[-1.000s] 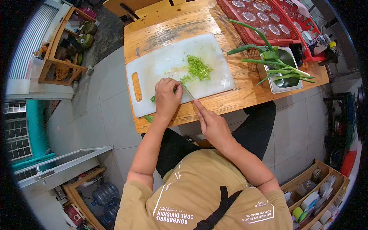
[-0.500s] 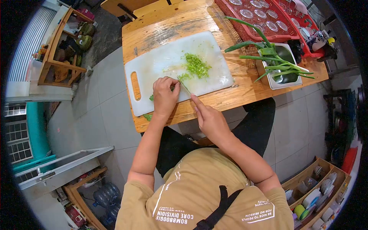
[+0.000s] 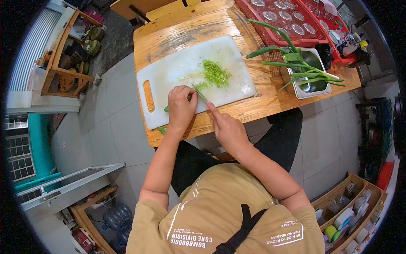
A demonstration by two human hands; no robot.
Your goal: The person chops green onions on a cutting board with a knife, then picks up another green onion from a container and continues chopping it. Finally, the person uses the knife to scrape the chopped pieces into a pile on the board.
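On the white cutting board (image 3: 169,72), my left hand (image 3: 182,106) curls its fingers over a bunch of greens, most of it hidden underneath. Leafy ends of the greens (image 3: 162,130) stick out past the board's near edge, beside my wrist. My right hand (image 3: 229,130) grips a knife (image 3: 200,93) by its handle, forefinger stretched along it. The narrow blade points up and left, close against my left fingertips. Finely chopped greens (image 3: 216,73) lie in a loose pile just beyond the blade, with smaller bits nearer to it.
The board lies on a wooden table (image 3: 165,36). At the right, long scallions (image 3: 311,70) rest across a metal container (image 3: 317,90). Behind it a red crate (image 3: 311,42) holds several upturned glasses (image 3: 285,17). A wooden chair (image 3: 148,8) stands at the far side.
The knife and my right hand have shifted slightly left and up. My left hand keeps its grip in nearly the same spot. The whole view has drifted slightly.
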